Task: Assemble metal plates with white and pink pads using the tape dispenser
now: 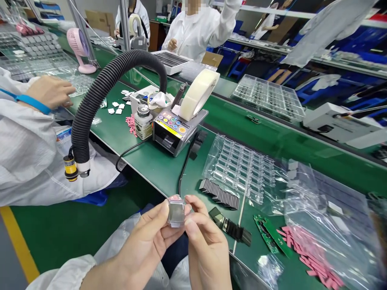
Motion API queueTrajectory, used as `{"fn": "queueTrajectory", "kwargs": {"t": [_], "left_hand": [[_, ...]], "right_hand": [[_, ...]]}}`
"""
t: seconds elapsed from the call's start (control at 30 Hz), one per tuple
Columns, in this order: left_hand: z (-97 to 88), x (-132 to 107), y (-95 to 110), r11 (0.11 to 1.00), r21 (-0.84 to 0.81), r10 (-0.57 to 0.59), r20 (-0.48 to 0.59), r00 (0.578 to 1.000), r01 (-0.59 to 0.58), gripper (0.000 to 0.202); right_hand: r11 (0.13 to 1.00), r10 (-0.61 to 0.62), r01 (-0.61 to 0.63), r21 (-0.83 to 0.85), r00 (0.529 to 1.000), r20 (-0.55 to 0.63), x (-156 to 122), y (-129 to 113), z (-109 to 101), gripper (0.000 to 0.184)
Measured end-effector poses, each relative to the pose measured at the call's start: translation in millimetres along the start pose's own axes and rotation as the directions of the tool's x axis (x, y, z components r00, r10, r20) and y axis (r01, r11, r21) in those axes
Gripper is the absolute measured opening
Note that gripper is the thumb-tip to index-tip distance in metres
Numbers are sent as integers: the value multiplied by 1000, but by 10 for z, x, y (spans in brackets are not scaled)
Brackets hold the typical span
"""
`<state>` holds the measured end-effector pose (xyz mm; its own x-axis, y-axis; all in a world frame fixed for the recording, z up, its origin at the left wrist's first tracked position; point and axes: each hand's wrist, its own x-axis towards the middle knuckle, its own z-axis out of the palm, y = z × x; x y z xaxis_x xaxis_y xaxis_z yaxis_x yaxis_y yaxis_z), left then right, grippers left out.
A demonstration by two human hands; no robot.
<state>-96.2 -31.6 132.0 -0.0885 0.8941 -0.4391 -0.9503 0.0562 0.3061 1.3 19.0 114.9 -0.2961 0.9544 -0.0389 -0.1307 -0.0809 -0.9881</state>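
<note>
Silver square piece (175,212): mirror-faced, in a clear plastic casing, held just off the near edge of the green surface (272,139).

Hands: narrow, left hand (142,241) and right hand (207,245) pinching the piece's edges between the fingertips (no gloves on either).

Risk: bare fingertips could smear the mirror face, or a slip could drop the piece onto the dark ribbed strips (219,194) at 2 o'clock.

Bright, even light pouring down from overhead, folks, and the shadows stay soft under the tape dispenser (171,135)! Glare flashes off the metal square (175,211) and the plastic bag (238,169), while the wide lens bends the bench edge (139,176). Sharp throughout!
</note>
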Motion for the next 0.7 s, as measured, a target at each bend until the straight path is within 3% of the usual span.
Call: {"fn": "queueTrajectory", "kwargs": {"t": [0.27, 0.47, 0.53, 0.6, 0.7], "left_hand": [[46, -3, -29, 999, 35, 25, 24, 999, -26, 20], [50, -36, -32, 996, 88, 33, 8, 999, -33, 20], [43, -54, -20, 987, 158, 39, 9, 999, -40, 22], [27, -72, -7, 962, 266, 52, 26, 998, -57, 25], [-14, -83, -3, 867, 482, 92, 96, 991, -127, 29]], "right_hand": [[999, -30, 28, -25, 997, -68, -15, 22, 10, 18], [973, -202, 180, -141, 966, -159, -60, 87, 39, 11], [952, -266, 230, -204, 948, -174, -35, 45, 12, 31], [916, -321, 284, -282, 943, -92, 19, -52, -46, 46], [854, -351, 412, -317, 907, 232, 114, -232, -150, 24]]}}
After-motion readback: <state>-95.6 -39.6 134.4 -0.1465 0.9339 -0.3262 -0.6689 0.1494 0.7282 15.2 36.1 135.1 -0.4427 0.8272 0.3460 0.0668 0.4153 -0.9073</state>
